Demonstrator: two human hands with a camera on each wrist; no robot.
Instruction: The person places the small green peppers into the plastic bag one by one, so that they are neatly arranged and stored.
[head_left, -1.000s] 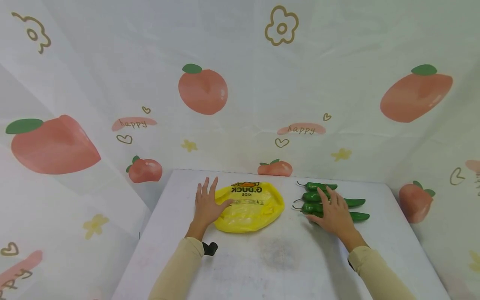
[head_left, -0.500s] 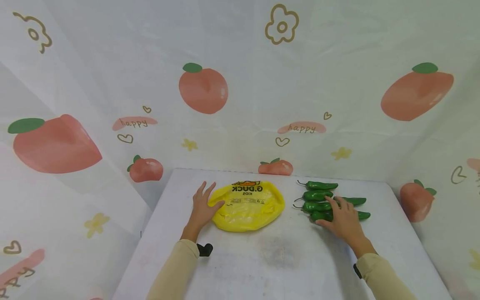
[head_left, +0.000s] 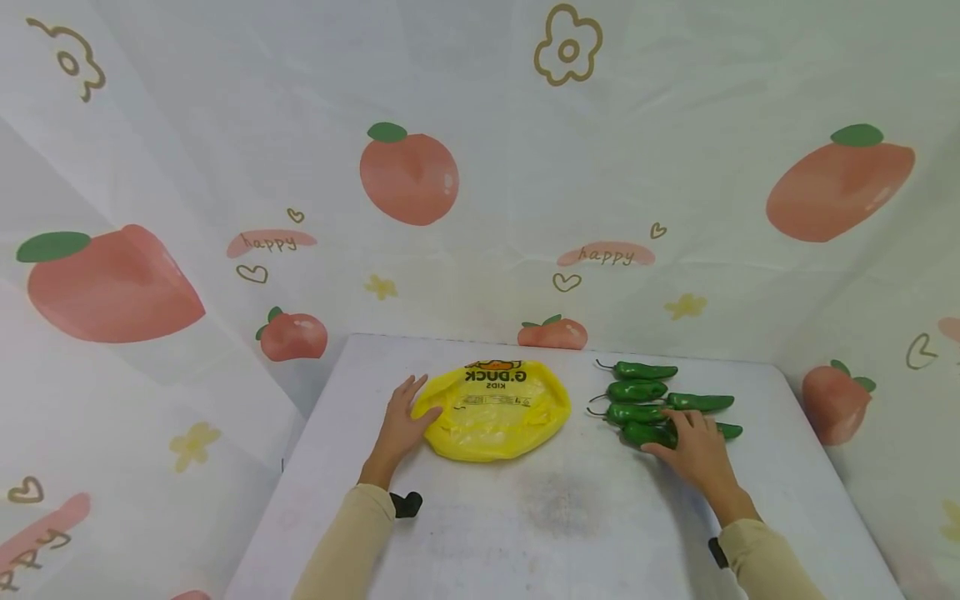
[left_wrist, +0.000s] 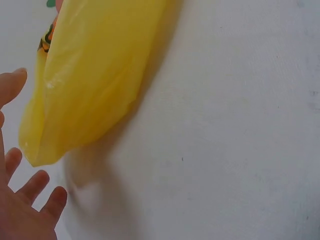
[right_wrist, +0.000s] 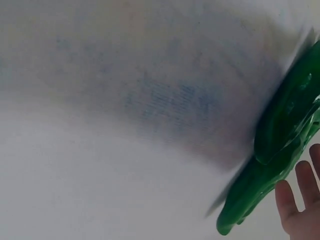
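A yellow plastic bag (head_left: pixel 491 433) with dark G.DUCK lettering lies flattened on the white table. At its left edge is my left hand (head_left: pixel 400 433), thumb and fingers spread. The left wrist view shows these fingers (left_wrist: pixel 55 202) beside the yellow bag (left_wrist: pixel 100 75), gripping nothing. Several green chili peppers (head_left: pixel 637 391) with thin stems lie to the right of the bag, roughly in rows. My right hand (head_left: pixel 697 454) hovers over or touches the nearer ones, partly covering them. In the right wrist view, its extended fingers (right_wrist: pixel 285 200) are close to a green pepper (right_wrist: pixel 250 192); contact is unclear.
The white table (head_left: pixel 525 533) ends at the back against a white cloth (head_left: pixel 480 275) printed with peaches and "happy". The cloth also rises along both sides. A faint stain (head_left: pixel 562 500) marks the table between the arms.
My left hand has drawn back slightly left and down from over the bag's edge. My right hand has shifted right and toward me, uncovering more peppers. Bag and peppers stay in place.
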